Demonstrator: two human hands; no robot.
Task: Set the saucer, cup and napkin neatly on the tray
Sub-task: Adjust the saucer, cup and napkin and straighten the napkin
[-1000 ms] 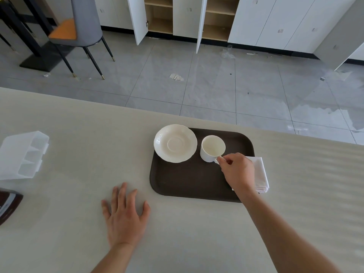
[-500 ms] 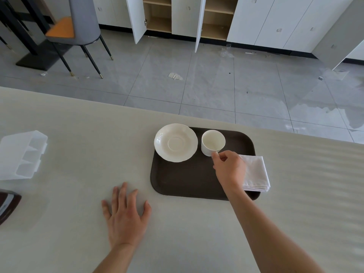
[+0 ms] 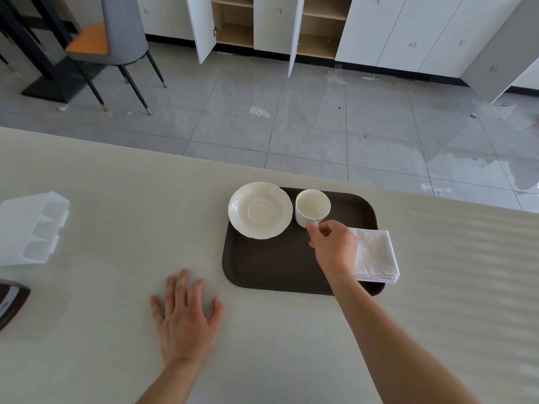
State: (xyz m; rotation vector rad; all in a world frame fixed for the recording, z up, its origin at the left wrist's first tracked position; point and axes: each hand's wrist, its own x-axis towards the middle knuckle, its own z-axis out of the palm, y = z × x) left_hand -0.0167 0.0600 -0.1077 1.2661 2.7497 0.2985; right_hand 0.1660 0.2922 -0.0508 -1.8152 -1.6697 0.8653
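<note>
- The left hand (image 3: 186, 320) lies flat at the table's (image 3: 87, 345) 7 o'clock, palm down, fingers spread, holding nothing, just short of the tray's near left corner.
- The right hand (image 3: 332, 249) reaches over the dark brown tray (image 3: 274, 269) from 5 o'clock; its thumb and forefinger are pinched together on the cup's handle at the near side of the cup, the other fingers curled in.
- The folded white napkin (image 3: 374, 256) sits at the tray's 3 o'clock, partly under the right hand, its right edge overhanging the tray's rim.
- The white cup (image 3: 312, 207) stands upright and looks empty at the tray's 12 o'clock; whether it rests on the tray or is lifted slightly, I cannot tell.
- The white saucer (image 3: 260, 209) lies at the tray's 10 o'clock, just beside the cup, its left edge passing over the tray's rim.
- A clear plastic organizer box (image 3: 30, 227) lies at the table's 9 o'clock, well apart from the tray.
- Beyond the table, a grey chair (image 3: 116, 33) stands at 11 o'clock and white cabinets (image 3: 379, 27) with open doors at 12 o'clock.
</note>
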